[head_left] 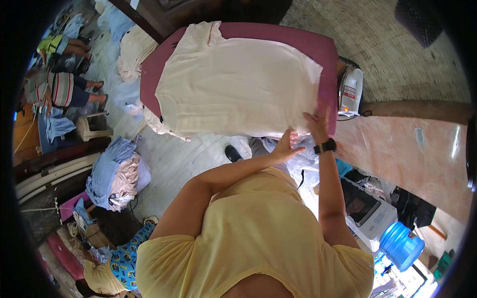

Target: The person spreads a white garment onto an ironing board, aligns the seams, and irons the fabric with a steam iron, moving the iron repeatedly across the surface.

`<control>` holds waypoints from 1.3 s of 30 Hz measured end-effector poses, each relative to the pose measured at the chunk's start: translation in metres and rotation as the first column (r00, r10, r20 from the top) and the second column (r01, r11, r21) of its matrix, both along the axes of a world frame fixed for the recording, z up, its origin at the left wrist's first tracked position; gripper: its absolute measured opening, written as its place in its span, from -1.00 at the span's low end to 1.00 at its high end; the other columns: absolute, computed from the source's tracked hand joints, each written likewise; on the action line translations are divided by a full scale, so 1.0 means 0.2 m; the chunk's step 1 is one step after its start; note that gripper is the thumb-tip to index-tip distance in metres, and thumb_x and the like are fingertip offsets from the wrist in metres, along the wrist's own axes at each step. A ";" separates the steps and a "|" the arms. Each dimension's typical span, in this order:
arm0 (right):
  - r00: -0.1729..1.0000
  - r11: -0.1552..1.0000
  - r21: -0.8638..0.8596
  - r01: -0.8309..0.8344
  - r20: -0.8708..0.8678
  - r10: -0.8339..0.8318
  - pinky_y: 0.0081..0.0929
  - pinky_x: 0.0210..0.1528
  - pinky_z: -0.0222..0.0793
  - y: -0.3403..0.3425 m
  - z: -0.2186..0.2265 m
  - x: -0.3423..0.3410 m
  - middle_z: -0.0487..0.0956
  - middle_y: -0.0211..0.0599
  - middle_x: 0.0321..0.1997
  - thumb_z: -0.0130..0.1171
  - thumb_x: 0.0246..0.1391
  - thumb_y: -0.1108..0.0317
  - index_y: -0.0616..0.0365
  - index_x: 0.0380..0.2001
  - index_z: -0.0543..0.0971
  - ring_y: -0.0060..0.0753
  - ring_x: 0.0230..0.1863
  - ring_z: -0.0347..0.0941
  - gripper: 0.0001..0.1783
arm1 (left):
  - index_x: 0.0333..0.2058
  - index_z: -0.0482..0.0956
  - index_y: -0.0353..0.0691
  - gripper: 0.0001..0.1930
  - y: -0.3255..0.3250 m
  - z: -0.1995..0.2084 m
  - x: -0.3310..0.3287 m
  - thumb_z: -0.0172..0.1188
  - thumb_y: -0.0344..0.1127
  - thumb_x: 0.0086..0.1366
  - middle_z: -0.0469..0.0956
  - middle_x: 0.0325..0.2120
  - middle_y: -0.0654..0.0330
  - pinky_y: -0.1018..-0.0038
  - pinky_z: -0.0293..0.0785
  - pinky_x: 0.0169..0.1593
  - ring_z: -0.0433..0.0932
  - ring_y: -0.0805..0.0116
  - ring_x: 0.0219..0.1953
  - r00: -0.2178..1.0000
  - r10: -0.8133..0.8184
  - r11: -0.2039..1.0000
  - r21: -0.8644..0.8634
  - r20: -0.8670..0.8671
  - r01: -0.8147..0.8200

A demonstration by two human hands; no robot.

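Note:
A cream short-sleeved shirt lies spread over a maroon padded ironing board. Its neckline is toward the left, its hem toward the right, and one sleeve reaches the far edge. At the hem's near right corner is my right hand, slightly blurred, fingers stretched out over the cloth and the pad. My left hand is just beside it at the board's near edge, fingers apart and nothing in them. A white iron with a small lit lamp rests on a stand beyond the board's right end.
Piled blue and pink clothes stand at the left, and more cream cloth lies past the board's left end. A stone-topped counter runs along the right, near a blue water bottle. Other people are at the far left and lower left.

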State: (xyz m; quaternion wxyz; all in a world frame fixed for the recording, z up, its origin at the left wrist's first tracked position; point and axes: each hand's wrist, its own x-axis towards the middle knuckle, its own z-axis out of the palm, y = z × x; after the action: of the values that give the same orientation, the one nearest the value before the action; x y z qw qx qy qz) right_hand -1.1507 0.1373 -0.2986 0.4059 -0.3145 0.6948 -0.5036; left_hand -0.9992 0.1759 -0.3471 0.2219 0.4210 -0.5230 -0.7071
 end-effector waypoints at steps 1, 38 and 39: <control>0.995 0.982 -0.164 -0.096 -0.007 0.096 -0.65 -0.51 0.25 -0.06 0.10 0.15 0.44 -0.43 -0.36 0.24 -0.09 0.62 -0.07 0.13 0.28 -0.65 -0.48 0.29 -0.30 | -0.03 0.36 -0.30 -0.53 0.00 0.02 0.00 0.29 -0.15 0.21 0.50 -0.23 0.10 0.50 0.48 -0.26 0.51 0.39 -0.27 0.995 0.090 0.996 0.019 -0.040 -0.090; 0.617 0.557 -0.690 -0.462 -0.701 -0.357 -0.44 -0.02 0.34 -0.05 1.53 0.15 0.51 -0.11 -0.12 -0.11 -0.03 0.72 0.27 -0.22 0.39 -0.31 -0.12 0.44 -0.73 | -0.30 0.52 -0.32 -0.91 0.18 0.88 2.30 0.17 -0.49 0.20 0.55 -0.23 0.09 0.42 0.34 0.07 0.51 0.24 -0.12 0.572 0.780 0.481 -0.828 0.253 -0.289; 0.609 0.571 -0.699 -0.430 -0.691 -0.388 -0.44 -0.04 0.36 0.05 1.54 0.13 0.53 -0.14 -0.13 -0.09 -0.01 0.71 0.29 -0.18 0.42 -0.31 -0.12 0.45 -0.71 | -0.30 0.51 -0.33 -0.93 0.24 0.97 2.37 0.12 -0.47 0.26 0.54 -0.19 0.11 0.43 0.34 0.08 0.49 0.28 -0.06 0.619 0.772 0.495 -0.748 0.146 -0.442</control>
State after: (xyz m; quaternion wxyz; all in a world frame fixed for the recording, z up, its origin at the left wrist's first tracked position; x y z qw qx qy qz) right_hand -1.1249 0.1470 0.0099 -0.1336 -0.6614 0.4758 -0.5641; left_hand -0.5245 0.2234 -0.1532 0.4625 0.6335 -0.5779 -0.2252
